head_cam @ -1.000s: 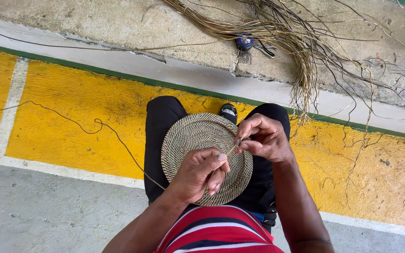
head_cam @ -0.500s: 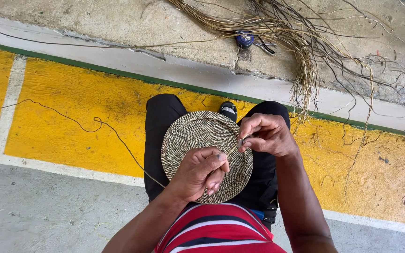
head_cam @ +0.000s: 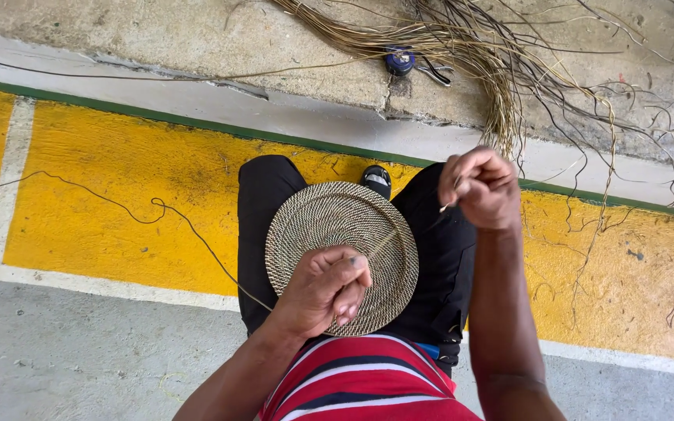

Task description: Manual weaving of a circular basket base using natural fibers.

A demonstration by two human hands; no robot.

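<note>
A round woven disc (head_cam: 329,226) of coiled light and dark fibre rests on my lap, over black trousers. My left hand (head_cam: 323,288) grips its near edge, fingers curled over the rim. My right hand (head_cam: 481,185) is raised to the right of the disc, pinching a thin pale strand (head_cam: 388,242) that runs taut from my fingers down to the disc's surface. A long dark strand (head_cam: 196,234) trails from under the left hand across the yellow floor to the left.
A bundle of dry fibre strands (head_cam: 470,54) lies on the concrete ledge ahead, spilling down to the right. A small blue object (head_cam: 400,61) and a dark tool (head_cam: 434,74) sit beside it. My sandalled foot (head_cam: 375,179) shows beyond the disc.
My right hand has pulled up and to the right, away from the disc, drawing the pale strand taut. The left hand keeps its hold on the disc's edge.
</note>
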